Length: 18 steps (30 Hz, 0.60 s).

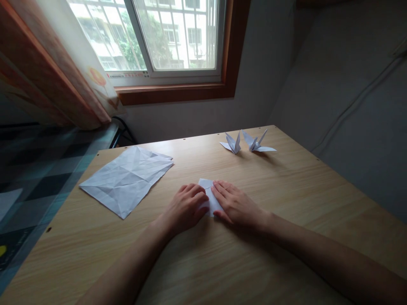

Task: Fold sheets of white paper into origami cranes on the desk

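A small folded piece of white paper (209,195) lies on the wooden table (286,199) in front of me. My left hand (186,207) rests on its left side, fingers curled down onto the paper. My right hand (233,204) lies flat on its right side, fingers stretched out and pressing it to the table. Most of the folded paper is hidden under both hands.
A creased, unfolded white paper sheet (127,178) lies at the table's left. Two finished white paper cranes (233,143) (257,143) stand near the far edge. A window and curtain are behind the table, with a checked bed cover to the left and a grey wall on the right.
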Motion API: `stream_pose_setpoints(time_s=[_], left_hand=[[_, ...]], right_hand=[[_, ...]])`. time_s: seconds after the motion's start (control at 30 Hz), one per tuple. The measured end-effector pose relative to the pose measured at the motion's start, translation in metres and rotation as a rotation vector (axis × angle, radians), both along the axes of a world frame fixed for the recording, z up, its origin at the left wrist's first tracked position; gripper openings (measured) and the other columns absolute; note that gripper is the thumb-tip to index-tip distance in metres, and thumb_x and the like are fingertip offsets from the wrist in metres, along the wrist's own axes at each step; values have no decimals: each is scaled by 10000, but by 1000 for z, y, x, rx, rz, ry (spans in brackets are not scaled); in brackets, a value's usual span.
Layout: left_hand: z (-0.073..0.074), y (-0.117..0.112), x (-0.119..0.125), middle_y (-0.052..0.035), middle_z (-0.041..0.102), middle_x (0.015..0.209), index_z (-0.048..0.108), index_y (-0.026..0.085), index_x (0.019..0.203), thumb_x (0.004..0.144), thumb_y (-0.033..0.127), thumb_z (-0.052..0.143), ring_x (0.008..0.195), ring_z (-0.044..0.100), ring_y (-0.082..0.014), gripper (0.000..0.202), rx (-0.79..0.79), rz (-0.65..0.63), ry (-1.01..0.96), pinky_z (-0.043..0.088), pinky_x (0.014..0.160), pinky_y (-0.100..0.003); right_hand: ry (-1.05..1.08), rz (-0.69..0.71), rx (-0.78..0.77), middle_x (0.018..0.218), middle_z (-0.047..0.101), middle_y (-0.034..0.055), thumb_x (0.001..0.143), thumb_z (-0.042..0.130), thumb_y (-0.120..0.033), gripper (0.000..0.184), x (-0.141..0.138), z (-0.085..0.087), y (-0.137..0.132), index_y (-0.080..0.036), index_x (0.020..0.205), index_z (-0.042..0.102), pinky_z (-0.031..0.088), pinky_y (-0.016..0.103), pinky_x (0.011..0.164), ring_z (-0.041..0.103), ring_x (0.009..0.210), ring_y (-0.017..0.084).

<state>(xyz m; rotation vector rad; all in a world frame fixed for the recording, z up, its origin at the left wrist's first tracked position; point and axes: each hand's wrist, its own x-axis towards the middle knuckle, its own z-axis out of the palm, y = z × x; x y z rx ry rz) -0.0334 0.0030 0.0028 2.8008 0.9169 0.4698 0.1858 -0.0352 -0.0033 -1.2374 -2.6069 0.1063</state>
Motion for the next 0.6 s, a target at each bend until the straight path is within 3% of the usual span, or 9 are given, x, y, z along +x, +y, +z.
stream_pose_setpoints(time_s=[0.1, 0.17, 0.3, 0.43, 0.6], left_hand=[[-1, 1, -3, -155, 494, 1423, 481, 186, 1351, 872, 438, 557, 1295, 463, -306, 546, -10, 13, 91, 343, 1071, -498], [-1, 1, -5, -162, 376, 1516, 367, 187, 1450, 889, 524, 503, 1400, 342, -318, 668, -36, 6, 156, 244, 1131, -534], [2, 1, -6, -181, 317, 1537, 338, 181, 1477, 872, 645, 452, 1432, 286, -328, 771, -68, 32, 207, 193, 1151, -545], [6, 2, -8, -203, 304, 1536, 340, 159, 1475, 801, 730, 485, 1434, 274, -346, 895, -93, 14, 222, 190, 1148, -562], [0, 2, -11, -208, 403, 1486, 448, 176, 1413, 736, 771, 538, 1390, 349, -374, 906, -36, -7, 144, 230, 1133, -582]], right_hand=[[-54, 57, -57, 1511, 298, 284, 935, 461, -472, 739, 0, -3, -2, 44, 1448, 327, 265, 490, 1171, 266, 1434, 350], [-72, 80, -90, 1530, 253, 276, 944, 425, -495, 766, 5, -4, -2, 34, 1474, 270, 252, 490, 1176, 225, 1448, 344], [-68, 52, -104, 1543, 229, 264, 925, 452, -527, 789, 18, -6, -6, 1, 1484, 273, 234, 506, 1179, 190, 1459, 338], [-64, -23, -81, 1520, 292, 272, 898, 496, -542, 812, 29, -9, -13, 20, 1458, 324, 264, 506, 1169, 243, 1444, 349], [-9, -53, -32, 1491, 366, 261, 873, 525, -550, 810, 34, -9, -15, -5, 1447, 355, 287, 507, 1156, 294, 1426, 334]])
